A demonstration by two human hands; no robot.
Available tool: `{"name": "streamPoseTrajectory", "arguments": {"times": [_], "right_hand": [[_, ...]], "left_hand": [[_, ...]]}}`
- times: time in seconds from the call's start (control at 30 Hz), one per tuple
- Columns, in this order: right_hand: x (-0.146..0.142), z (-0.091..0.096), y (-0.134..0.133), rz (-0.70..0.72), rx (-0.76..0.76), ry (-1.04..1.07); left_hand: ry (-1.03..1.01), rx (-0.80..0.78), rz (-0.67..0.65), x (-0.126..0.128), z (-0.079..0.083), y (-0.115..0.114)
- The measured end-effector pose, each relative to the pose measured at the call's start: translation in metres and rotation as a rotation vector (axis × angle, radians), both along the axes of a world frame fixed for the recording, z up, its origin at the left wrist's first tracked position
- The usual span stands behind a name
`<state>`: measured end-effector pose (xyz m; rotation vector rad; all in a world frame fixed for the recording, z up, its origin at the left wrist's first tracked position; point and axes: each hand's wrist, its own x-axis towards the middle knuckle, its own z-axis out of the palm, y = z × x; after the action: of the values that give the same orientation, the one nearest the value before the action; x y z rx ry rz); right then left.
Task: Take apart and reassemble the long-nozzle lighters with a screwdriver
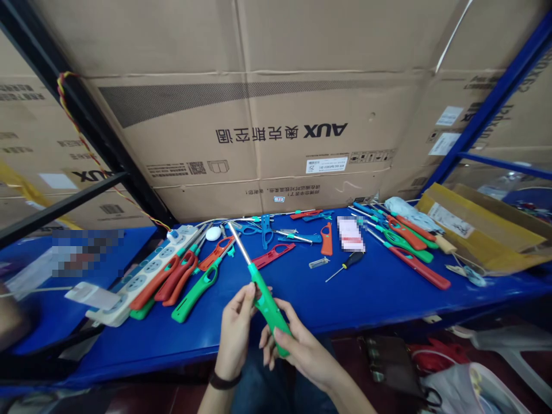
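A green long-necked gas lighter [268, 307] is held over the table's front edge, its metal tube slanting up and to the left. My right hand [304, 348] is closed round the lower end of its handle. With thumb and fingers, my left hand [238, 316] grips the upper part of the handle near the trigger. Beyond the lighter lies a red handle shell [273, 256]. To the left, a green handle shell [196, 293] rests beside several red and orange lighters [159, 282].
A white power strip [150, 267] runs along the left side. A screwdriver [347, 265] and a small clear part [319, 263] lie right of centre. More lighters [414, 259] are piled by a yellow-taped carton [463, 230]. Cardboard [280, 103] walls the back. A person's arm [11, 319] shows far left.
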<state>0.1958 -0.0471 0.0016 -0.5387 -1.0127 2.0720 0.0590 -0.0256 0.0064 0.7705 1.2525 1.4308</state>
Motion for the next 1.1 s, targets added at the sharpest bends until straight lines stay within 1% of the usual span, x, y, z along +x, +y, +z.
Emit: {"name": "streamPoseTrajectory", "arguments": {"times": [0.07, 0.1, 0.2, 0.3, 0.37, 0.4, 0.47, 0.5, 0.53, 0.6, 0.67, 0.7, 0.73, 0.8, 0.87, 0.93, 1.0, 1.03, 1.1], "right_hand": [[-0.001, -0.002, 0.000, 0.013, 0.046, -0.066], [0.000, -0.004, 0.000, -0.001, 0.065, -0.096], [0.005, -0.009, 0.004, -0.124, 0.121, -0.192], [0.016, -0.014, 0.013, -0.258, 0.174, -0.306], [0.026, -0.017, 0.021, -0.328, 0.193, -0.353], [0.030, -0.017, 0.025, -0.358, 0.193, -0.367], [0.037, -0.018, 0.032, -0.398, 0.173, -0.375], [0.039, -0.018, 0.034, -0.407, 0.155, -0.370], [0.041, -0.019, 0.036, -0.411, 0.137, -0.361], [0.042, -0.020, 0.039, -0.410, 0.110, -0.344], [0.042, -0.021, 0.039, -0.407, 0.100, -0.335], [0.042, -0.022, 0.040, -0.405, 0.100, -0.332], [0.042, -0.022, 0.040, -0.403, 0.100, -0.329], [0.042, -0.023, 0.040, -0.400, 0.100, -0.324], [0.043, -0.024, 0.041, -0.400, 0.105, -0.330], [0.044, -0.024, 0.041, -0.400, 0.117, -0.347], [0.044, -0.024, 0.041, -0.398, 0.124, -0.356], [0.044, -0.024, 0.041, -0.398, 0.120, -0.353], [0.044, -0.025, 0.042, -0.402, 0.111, -0.346]], "left_hand": [[0.028, 0.011, 0.052, -0.013, 0.005, 0.003], [0.058, 0.021, 0.082, -0.021, 0.008, 0.004], [0.224, 0.018, 0.137, -0.050, 0.015, 0.011], [0.564, -0.017, 0.082, -0.088, 0.021, 0.021], [0.825, 0.000, 0.097, -0.113, 0.026, 0.029], [0.962, -0.007, 0.125, -0.124, 0.030, 0.033], [1.255, -0.130, 0.170, -0.143, 0.039, 0.042], [1.366, -0.213, 0.187, -0.150, 0.045, 0.045], [1.448, -0.298, 0.186, -0.155, 0.050, 0.049], [1.549, -0.425, 0.172, -0.161, 0.061, 0.055], [1.621, -0.478, 0.184, -0.164, 0.067, 0.060], [1.661, -0.465, 0.206, -0.164, 0.069, 0.062], [1.701, -0.423, 0.234, -0.163, 0.069, 0.064], [1.764, -0.275, 0.273, -0.158, 0.065, 0.069], [1.786, -0.107, 0.247, -0.148, 0.058, 0.077], [1.765, 0.007, 0.173, -0.130, 0.048, 0.086], [1.663, 0.180, 0.052, -0.108, 0.036, 0.095], [1.605, 0.256, -0.037, -0.095, 0.030, 0.099], [1.495, 0.413, -0.283, -0.072, 0.016, 0.101]]}}
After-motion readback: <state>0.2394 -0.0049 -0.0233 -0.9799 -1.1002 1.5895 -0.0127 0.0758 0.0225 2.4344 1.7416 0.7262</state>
